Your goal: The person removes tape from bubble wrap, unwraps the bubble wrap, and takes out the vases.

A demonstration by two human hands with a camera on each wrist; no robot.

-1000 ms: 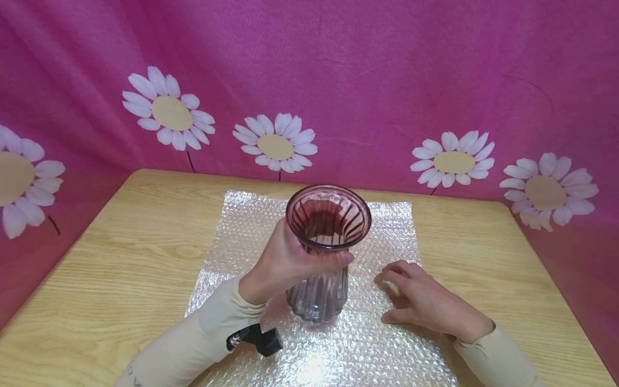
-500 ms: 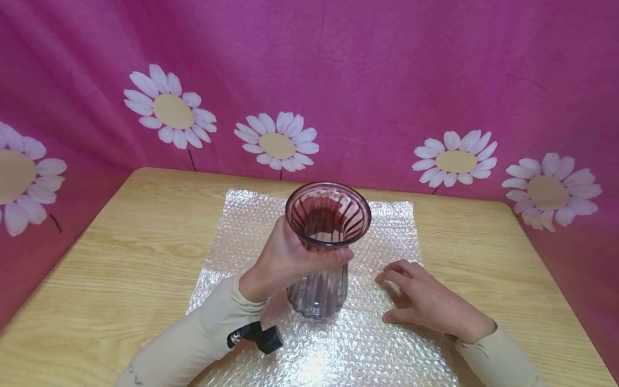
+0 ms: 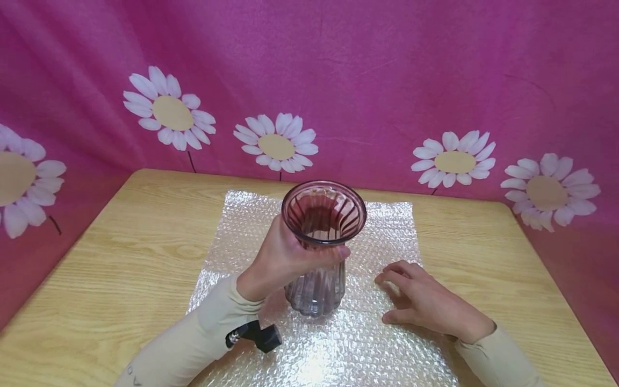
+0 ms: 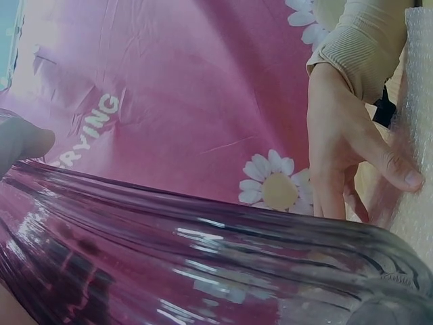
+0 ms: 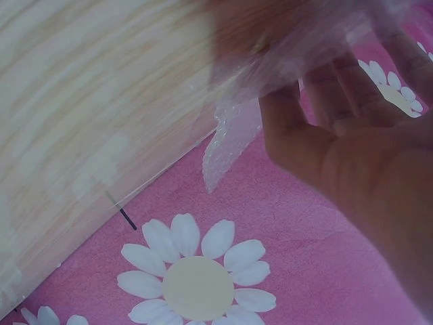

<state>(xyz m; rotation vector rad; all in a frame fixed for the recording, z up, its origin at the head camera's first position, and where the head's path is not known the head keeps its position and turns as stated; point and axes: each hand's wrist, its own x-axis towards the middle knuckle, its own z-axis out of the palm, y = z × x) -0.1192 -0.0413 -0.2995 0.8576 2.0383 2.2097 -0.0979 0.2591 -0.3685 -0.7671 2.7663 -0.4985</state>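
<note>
A ribbed glass vase [image 3: 316, 293], tinted purple-pink at its flared rim and nearly colourless toward the base, stands upright in the head view. My left hand [image 3: 282, 263] grips it just under the rim, thumb across the near side; the other fingers are hidden behind the glass. Bubble wrap [image 3: 387, 349] is spread beneath the vase. To the right, my right hand [image 3: 427, 303] rests at the wrap's right side with loosely bent fingers and holds nothing. In the left wrist view the vase [image 4: 203, 250] fills the lower part, with the right hand [image 4: 338, 142] beyond it.
A wooden table [image 3: 140, 252] carries the bubble wrap and shows on both sides of it. Pink cloth [image 3: 362, 70] printed with white daisies hangs behind and along the sides. A black wrist device [image 3: 256, 336] is strapped on the left sleeve.
My left hand has shifted the vase slightly up and to the left in the head view, keeping its grip. The right hand has stayed in place.
</note>
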